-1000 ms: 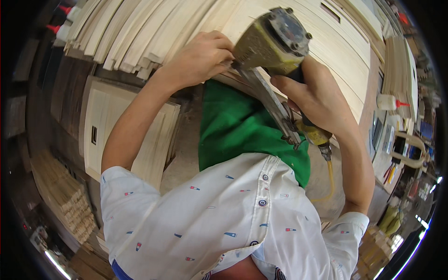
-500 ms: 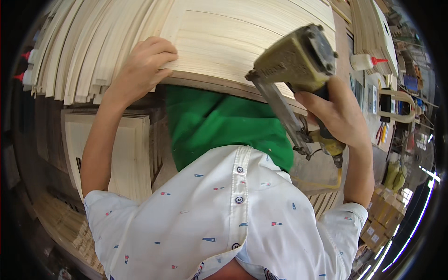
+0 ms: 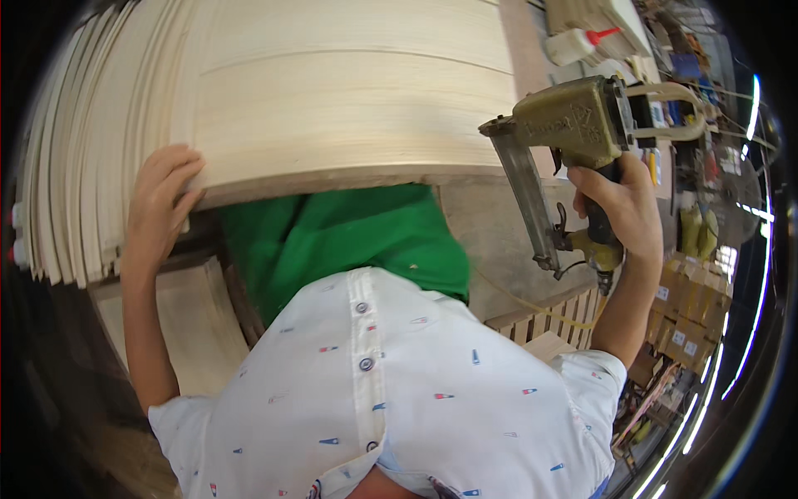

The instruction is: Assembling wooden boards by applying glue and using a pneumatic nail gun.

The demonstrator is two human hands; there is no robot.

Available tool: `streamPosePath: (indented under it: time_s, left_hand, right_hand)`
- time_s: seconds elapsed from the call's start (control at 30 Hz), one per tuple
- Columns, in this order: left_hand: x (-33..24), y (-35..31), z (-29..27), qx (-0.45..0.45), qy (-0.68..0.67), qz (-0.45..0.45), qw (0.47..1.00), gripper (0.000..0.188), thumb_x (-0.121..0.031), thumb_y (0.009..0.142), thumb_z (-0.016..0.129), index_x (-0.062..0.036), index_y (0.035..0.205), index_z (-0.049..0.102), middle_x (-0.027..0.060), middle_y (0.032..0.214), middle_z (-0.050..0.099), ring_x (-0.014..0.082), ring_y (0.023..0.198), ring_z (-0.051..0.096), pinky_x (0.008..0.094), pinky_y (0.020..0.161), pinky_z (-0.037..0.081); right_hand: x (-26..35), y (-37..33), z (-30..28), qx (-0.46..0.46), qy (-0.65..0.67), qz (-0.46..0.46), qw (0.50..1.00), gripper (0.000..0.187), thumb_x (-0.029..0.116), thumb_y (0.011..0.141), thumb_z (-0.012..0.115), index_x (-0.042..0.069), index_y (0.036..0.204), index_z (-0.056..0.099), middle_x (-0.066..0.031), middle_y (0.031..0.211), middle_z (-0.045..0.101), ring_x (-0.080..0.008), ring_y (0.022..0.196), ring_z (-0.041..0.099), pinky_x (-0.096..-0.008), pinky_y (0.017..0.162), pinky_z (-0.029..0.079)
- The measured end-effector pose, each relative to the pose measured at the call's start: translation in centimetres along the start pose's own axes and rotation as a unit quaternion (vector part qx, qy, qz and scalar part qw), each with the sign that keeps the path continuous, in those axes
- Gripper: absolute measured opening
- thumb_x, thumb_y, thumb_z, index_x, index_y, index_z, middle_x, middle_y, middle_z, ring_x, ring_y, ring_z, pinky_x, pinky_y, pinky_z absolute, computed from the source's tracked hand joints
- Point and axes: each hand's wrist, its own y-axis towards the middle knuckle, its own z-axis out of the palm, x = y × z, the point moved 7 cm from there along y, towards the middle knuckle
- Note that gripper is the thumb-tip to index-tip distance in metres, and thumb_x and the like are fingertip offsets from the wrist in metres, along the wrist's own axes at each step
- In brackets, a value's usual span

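My right hand (image 3: 622, 204) grips the handle of an olive-coloured pneumatic nail gun (image 3: 565, 141), held just off the right end of a wide pale wooden panel (image 3: 349, 91). A thin yellowish hose hangs from the gun's base. My left hand (image 3: 162, 200) presses on the near left corner of that panel, fingers spread over its edge. Below the panel's near edge I see my green trousers (image 3: 349, 237) and white patterned shirt (image 3: 399, 391).
Many thin pale boards (image 3: 79, 166) stand on edge at the left. A white glue bottle (image 3: 578, 43) with a red tip lies at the upper right. Cardboard boxes (image 3: 690, 324) and cluttered tools fill the right side. More flat boards (image 3: 195, 324) lie low at the left.
The view has tilted so the panel fills more of the top. My right hand has carried the nail gun rightward, away from the panel's edge. My left hand has shifted to the left corner.
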Motion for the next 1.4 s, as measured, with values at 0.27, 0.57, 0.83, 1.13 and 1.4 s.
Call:
streamPosePath:
  time_s: [0.27, 0.57, 0.83, 1.13, 1.4]
  left_hand:
    - [0.8, -1.3, -0.1, -0.008, 0.017, -0.043, 0.999, 0.039, 0.010, 0.069, 0.068, 0.0043, 0.108, 0.063, 0.0166, 0.120, 0.059, 0.0338, 0.117, 0.054, 0.0404, 0.099, 0.045]
    - [-0.9, -0.5, -0.6, -0.010, 0.001, -0.022, 1.000, 0.033, 0.006, 0.074, 0.065, 0.0028, 0.106, 0.063, 0.0162, 0.117, 0.061, 0.0327, 0.116, 0.056, 0.0413, 0.098, 0.046]
    - [0.8, 1.7, -2.4, 0.035, -0.002, -0.098, 0.995, 0.024, 0.000, 0.080, 0.061, 0.0011, 0.103, 0.064, 0.0171, 0.109, 0.063, 0.0362, 0.102, 0.059, 0.0431, 0.089, 0.047]
    - [8.9, 7.5, -6.5, -0.209, 0.270, -0.211, 0.916, 0.032, -0.006, 0.077, 0.067, -0.0024, 0.109, 0.062, 0.0160, 0.111, 0.057, 0.0337, 0.105, 0.053, 0.0420, 0.088, 0.045]
    - [13.1, 11.3, -8.9, -0.222, 0.219, -0.172, 0.934, 0.031, -0.010, 0.079, 0.069, -0.0036, 0.109, 0.063, 0.0153, 0.107, 0.058, 0.0341, 0.102, 0.054, 0.0430, 0.088, 0.045]
  right_hand:
    - [-8.9, 5.1, -7.6, -0.146, 0.117, 0.061, 0.981, 0.023, 0.020, 0.084, 0.069, 0.000, 0.089, 0.059, -0.0053, 0.071, 0.059, -0.0129, 0.053, 0.058, -0.0267, 0.048, 0.049]
    - [-18.2, 11.5, -9.5, -0.090, 0.297, 0.062, 0.949, 0.023, 0.024, 0.088, 0.065, 0.003, 0.092, 0.059, -0.0078, 0.070, 0.061, -0.0161, 0.050, 0.058, -0.0277, 0.043, 0.050]
    - [-21.5, 13.9, -8.6, -0.119, 0.199, 0.073, 0.970, 0.025, 0.028, 0.091, 0.062, 0.002, 0.087, 0.061, -0.0053, 0.069, 0.058, -0.0111, 0.049, 0.055, -0.0254, 0.046, 0.046]
    - [-20.2, 12.2, -9.5, -0.175, -0.152, -0.016, 0.973, 0.046, 0.031, 0.094, 0.058, -0.012, 0.107, 0.058, -0.0204, 0.094, 0.064, -0.0270, 0.086, 0.057, -0.0370, 0.081, 0.044]
    - [-21.8, 12.3, -9.1, -0.231, -0.227, -0.004, 0.946, 0.053, 0.032, 0.095, 0.057, -0.013, 0.122, 0.053, -0.0323, 0.109, 0.062, -0.0442, 0.103, 0.059, -0.0431, 0.090, 0.045]
